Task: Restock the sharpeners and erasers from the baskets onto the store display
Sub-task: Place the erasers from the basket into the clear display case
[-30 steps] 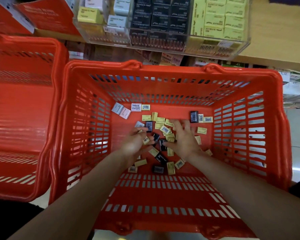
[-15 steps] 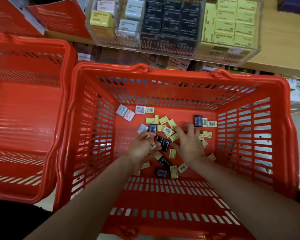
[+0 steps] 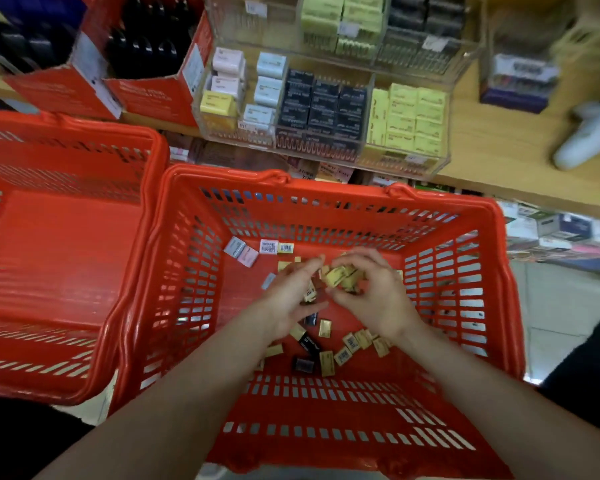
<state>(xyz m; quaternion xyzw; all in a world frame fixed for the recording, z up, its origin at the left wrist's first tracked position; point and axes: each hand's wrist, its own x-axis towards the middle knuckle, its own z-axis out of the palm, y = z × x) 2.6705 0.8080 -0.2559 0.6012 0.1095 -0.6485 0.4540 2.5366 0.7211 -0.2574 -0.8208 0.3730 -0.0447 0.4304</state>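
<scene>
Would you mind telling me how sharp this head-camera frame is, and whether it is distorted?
Head view: motion blur smears the hands, left and right, and the upper right shelf; the red basket rim bows from wide-angle distortion; the display case labels are unreadable.
</scene>
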